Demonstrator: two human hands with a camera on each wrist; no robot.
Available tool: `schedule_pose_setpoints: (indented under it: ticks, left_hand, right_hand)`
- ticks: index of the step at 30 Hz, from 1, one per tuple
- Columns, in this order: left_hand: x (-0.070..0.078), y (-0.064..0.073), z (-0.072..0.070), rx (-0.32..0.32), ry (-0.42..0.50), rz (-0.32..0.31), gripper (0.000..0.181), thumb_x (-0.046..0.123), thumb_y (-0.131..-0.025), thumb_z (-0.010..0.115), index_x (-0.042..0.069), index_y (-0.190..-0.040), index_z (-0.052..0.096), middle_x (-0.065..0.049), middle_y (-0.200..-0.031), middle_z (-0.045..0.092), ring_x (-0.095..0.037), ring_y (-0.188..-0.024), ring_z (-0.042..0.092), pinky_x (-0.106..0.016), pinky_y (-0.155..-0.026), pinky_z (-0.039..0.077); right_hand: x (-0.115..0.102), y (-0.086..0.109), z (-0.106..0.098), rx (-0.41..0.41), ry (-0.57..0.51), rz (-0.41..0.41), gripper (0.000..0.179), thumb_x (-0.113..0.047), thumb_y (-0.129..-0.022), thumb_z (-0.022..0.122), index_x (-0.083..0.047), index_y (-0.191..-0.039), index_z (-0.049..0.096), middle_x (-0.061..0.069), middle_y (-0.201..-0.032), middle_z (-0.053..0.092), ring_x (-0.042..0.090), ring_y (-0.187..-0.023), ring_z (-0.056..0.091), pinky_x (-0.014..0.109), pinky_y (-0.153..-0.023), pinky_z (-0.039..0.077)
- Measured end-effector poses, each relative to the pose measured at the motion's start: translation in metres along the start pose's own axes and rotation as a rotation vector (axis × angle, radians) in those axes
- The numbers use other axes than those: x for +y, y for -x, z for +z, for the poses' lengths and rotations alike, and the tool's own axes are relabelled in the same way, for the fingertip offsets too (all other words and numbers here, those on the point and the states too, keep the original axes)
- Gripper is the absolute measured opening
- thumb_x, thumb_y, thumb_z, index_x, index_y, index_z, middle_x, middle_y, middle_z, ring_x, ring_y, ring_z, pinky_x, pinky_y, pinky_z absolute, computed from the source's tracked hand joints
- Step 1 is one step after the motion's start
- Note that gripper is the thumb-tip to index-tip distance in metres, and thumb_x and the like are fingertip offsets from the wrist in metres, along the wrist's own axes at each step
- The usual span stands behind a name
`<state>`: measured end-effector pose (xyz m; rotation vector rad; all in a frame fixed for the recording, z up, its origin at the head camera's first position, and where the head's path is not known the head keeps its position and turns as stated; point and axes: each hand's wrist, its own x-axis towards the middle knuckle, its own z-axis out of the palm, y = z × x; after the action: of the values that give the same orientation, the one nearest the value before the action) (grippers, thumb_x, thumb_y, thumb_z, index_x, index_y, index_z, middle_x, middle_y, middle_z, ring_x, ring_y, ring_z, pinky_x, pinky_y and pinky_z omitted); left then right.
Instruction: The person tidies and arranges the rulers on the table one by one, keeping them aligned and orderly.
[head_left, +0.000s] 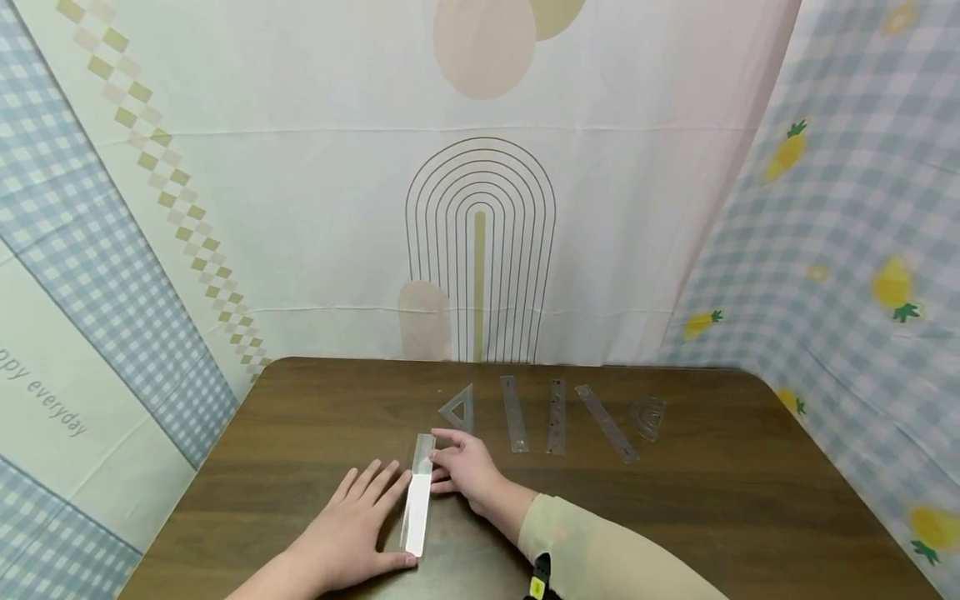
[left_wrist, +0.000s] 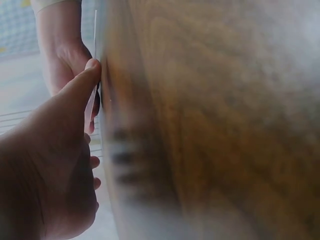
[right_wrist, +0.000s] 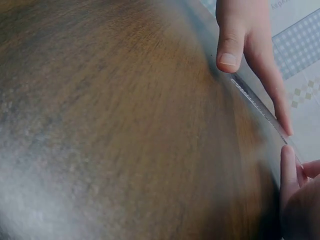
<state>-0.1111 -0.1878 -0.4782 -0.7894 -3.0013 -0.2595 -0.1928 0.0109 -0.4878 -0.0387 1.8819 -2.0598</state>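
A clear, flat ruler (head_left: 422, 492) lies lengthwise between the two hands near the front of the table. Its far part is see-through and its near part bright white, perhaps from glare. The left hand (head_left: 348, 521) is spread flat, its thumb touching the ruler's near end and its index fingertip close to the left edge. At the far right edge, the right hand (head_left: 468, 471) pinches the ruler between thumb and fingers. In the left wrist view, the left thumb (left_wrist: 80, 82) hides part of the ruler. The ruler's thin edge (right_wrist: 257, 106) runs between both hands in the right wrist view.
Farther back on the brown table (head_left: 300, 433) lie a clear set square (head_left: 467, 408), three clear rulers, among them a left one (head_left: 514, 417), a middle one (head_left: 557, 417) and a slanted one (head_left: 606, 423), and a clear protractor (head_left: 647, 418). Patterned cloths hang around the table.
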Motion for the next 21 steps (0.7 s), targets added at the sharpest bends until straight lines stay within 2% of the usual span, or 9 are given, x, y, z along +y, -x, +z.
schedule_pose_setpoints:
  ticks: [3,8,10,17,21]
  left_hand:
    - [-0.001,0.001,0.003,0.0,0.012,0.001,0.104,0.085,-0.08,0.047,0.013,-0.155,0.037,-0.014,-0.157,0.034,-0.039,-0.145,0.026,-0.059,-0.115,0.019]
    - [-0.005,0.002,0.012,0.058,0.003,0.037,0.103,0.084,-0.079,0.049,0.011,-0.151,0.042,-0.017,-0.153,0.04,-0.04,-0.142,0.032,-0.06,-0.113,0.023]
    - [-0.005,0.002,0.013,0.056,0.008,0.042,0.102,0.083,-0.079,0.05,0.01,-0.15,0.044,-0.017,-0.152,0.04,-0.04,-0.141,0.033,-0.06,-0.112,0.023]
    - [-0.005,0.0,0.006,-0.093,0.067,-0.009,0.105,0.085,-0.079,0.046,0.012,-0.154,0.038,-0.015,-0.158,0.032,-0.039,-0.147,0.022,-0.06,-0.116,0.016]
    - [-0.006,-0.001,0.005,-0.132,0.093,-0.025,0.105,0.086,-0.079,0.045,0.013,-0.155,0.037,-0.014,-0.16,0.029,-0.039,-0.148,0.02,-0.061,-0.116,0.015]
  right_hand:
    - [0.0,0.001,0.001,-0.009,0.007,0.002,0.047,0.001,-0.096,0.059,0.0,-0.142,0.051,0.014,-0.093,0.067,0.015,-0.062,0.064,0.034,-0.059,0.059]
    - [0.001,0.0,0.002,-0.028,0.044,0.009,0.048,0.002,-0.095,0.058,0.001,-0.143,0.049,0.015,-0.091,0.069,0.017,-0.063,0.066,0.033,-0.06,0.059]
    - [0.001,0.0,0.002,-0.038,0.064,0.008,0.049,0.003,-0.095,0.057,0.001,-0.143,0.049,0.015,-0.09,0.07,0.017,-0.064,0.067,0.033,-0.06,0.059]
    - [-0.001,-0.001,0.003,-0.057,0.148,0.01,0.05,0.004,-0.094,0.056,0.004,-0.143,0.047,0.015,-0.092,0.068,0.02,-0.066,0.068,0.034,-0.058,0.059]
    - [-0.008,0.001,0.006,-0.046,0.235,0.009,0.051,0.005,-0.093,0.059,0.005,-0.143,0.048,0.015,-0.092,0.065,0.022,-0.063,0.067,0.034,-0.054,0.058]
